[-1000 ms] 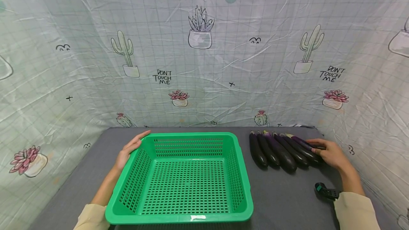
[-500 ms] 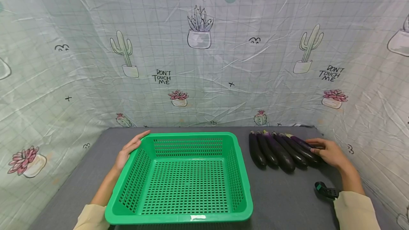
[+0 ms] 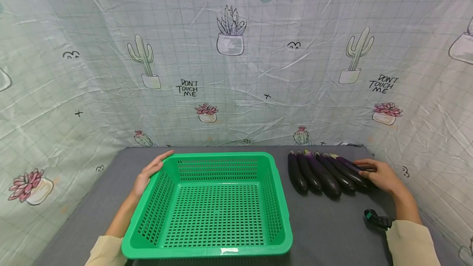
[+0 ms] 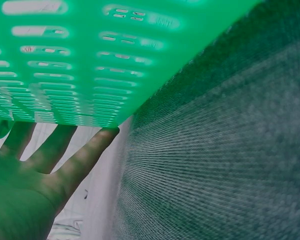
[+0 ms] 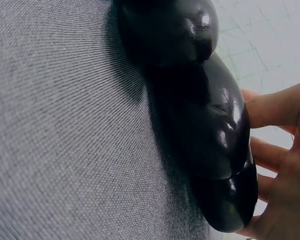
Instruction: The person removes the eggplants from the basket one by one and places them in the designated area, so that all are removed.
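Note:
A green slotted plastic basket [image 3: 216, 216] stands on the grey table. My left hand [image 3: 145, 175] rests along its left rim, and in the left wrist view its straight fingers [image 4: 85, 155] touch the basket wall. To the right of the basket several dark purple eggplants [image 3: 325, 175] lie side by side, stems toward the back. My right hand [image 3: 382, 175] grips the rightmost eggplant, thumb and fingers on either side of its body. In the right wrist view the thumb [image 5: 272, 110] lies against glossy eggplants [image 5: 200, 120]; the fingertips are hidden behind them.
The grey table surface [image 3: 325, 233] extends in front of the eggplants and left of the basket. A patterned cloth curtain [image 3: 236, 77] encloses the back and sides. A black strap device [image 3: 377, 220] sits at the right wrist.

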The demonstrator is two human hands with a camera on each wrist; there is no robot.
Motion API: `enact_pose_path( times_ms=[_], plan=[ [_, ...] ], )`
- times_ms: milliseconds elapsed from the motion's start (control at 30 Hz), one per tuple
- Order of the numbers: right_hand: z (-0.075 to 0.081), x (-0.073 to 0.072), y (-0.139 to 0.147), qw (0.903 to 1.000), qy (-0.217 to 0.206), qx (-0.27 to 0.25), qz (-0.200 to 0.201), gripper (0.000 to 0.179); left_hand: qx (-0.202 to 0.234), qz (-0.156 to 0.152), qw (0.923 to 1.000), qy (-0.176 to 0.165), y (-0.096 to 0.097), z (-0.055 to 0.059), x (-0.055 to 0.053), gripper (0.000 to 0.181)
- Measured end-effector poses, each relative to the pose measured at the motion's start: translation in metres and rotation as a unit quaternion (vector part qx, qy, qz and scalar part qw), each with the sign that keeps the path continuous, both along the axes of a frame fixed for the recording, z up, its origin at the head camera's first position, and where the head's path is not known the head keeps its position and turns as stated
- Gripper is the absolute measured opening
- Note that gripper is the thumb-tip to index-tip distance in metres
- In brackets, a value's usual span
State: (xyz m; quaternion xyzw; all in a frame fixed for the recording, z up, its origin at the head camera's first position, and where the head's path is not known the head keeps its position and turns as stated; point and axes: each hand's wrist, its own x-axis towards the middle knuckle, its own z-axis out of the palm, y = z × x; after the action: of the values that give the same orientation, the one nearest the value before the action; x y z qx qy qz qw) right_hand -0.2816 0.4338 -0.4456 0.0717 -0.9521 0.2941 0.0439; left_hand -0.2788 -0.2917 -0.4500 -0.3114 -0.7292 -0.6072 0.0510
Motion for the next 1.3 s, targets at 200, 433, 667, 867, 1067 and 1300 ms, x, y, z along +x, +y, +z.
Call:
enact_pose_path(
  times_ms=[200,433,667,867,1067,1300],
  plan=[
    [-0.0008,-0.0006,0.0,1.0,0.001,-0.001,0.002,0.04,0.01,-0.006,0.9999,-0.008,0.0011,0.0008,0.0014,0.05],
    [-0.0006,0.0008,0.0012,1.0,-0.007,-0.002,0.001,0.041,0.012,-0.011,0.9999,-0.005,0.0023,0.0007,0.0019,0.05],
    [-0.0005,0.0008,0.0014,1.0,-0.008,-0.002,0.0,0.04,0.004,-0.002,1.0,-0.001,0.0017,0.0003,0.0019,0.05],
    [-0.002,0.0012,0.0007,1.0,-0.002,0.001,0.002,0.039,0.003,0.002,1.0,-0.001,0.0017,-0.0003,0.0024,0.05],
    [-0.0028,0.002,-0.0003,1.0,-0.006,-0.004,-0.004,0.041,0.008,-0.005,0.9999,-0.013,0.0022,-0.0006,0.0016,0.051],
    [-0.0038,0.0008,-0.0011,0.9997,-0.019,-0.01,-0.009,0.055,0.002,0.001,1.0,0.003,0.0008,-0.0015,0.0009,0.05]
  ],
)
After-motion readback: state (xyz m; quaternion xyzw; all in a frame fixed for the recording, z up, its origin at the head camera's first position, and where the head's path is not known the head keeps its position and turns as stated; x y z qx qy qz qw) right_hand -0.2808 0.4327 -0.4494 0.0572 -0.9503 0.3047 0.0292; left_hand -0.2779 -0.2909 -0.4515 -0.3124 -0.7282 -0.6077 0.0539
